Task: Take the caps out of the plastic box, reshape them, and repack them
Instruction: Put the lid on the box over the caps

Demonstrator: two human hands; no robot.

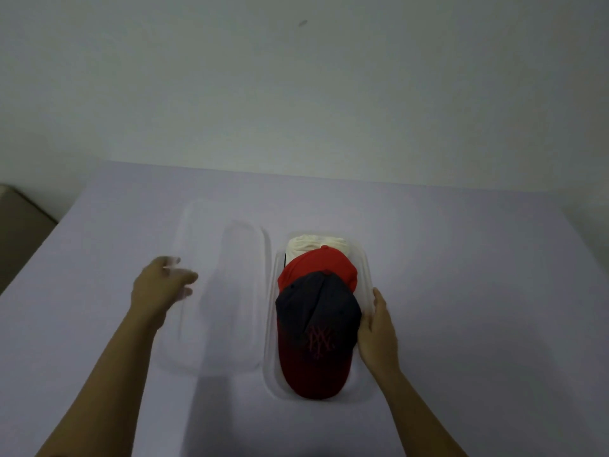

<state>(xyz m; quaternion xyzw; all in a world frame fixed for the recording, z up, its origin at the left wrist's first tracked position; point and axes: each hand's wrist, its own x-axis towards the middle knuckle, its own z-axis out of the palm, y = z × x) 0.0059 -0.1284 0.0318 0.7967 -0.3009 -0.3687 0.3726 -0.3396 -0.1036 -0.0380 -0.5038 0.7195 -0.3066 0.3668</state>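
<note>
A clear plastic box (368,275) lies open on the table, holding three nested caps. Nearest me is a navy cap with a dark red brim (316,328). Behind it sits a red cap (321,263), and a white cap (313,245) at the far end. The clear lid (214,291) lies flat on the table to the left of the box. My right hand (375,331) rests against the box's right rim beside the navy cap. Over the lid's left edge hovers my left hand (161,285), blurred, with its fingers apart and nothing in them.
The table (478,291) is covered with a pale lilac sheet and runs up to a plain white wall. A dark piece of furniture (19,222) shows past the table's left edge.
</note>
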